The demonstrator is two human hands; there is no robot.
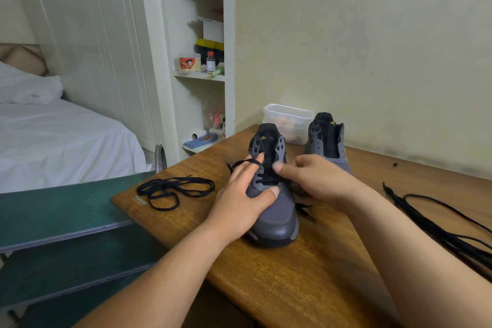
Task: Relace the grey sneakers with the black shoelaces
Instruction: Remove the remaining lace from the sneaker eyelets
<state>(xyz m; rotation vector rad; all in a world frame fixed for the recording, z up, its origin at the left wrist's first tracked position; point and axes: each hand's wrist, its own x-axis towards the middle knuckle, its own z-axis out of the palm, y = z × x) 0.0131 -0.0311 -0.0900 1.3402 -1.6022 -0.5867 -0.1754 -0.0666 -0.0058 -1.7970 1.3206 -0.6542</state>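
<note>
Shoelace [266, 181], limp and likely best taken near its tip, is being pinched by the right grip [316, 181]; the grey sneaker [277, 216] is being steadied on the desk [306, 274] by the flat-fingered left grip [239, 202].

a small yellow three-stripe logo [262, 137] marks the tongue of the near sneaker [279, 218]; a matching logo [332, 123] sits on the far sneaker [326, 138] at 1 o'clock from it. white lettering [140, 200] at the table's [292, 274] 9 o'clock corner is too blurred to read.
</note>
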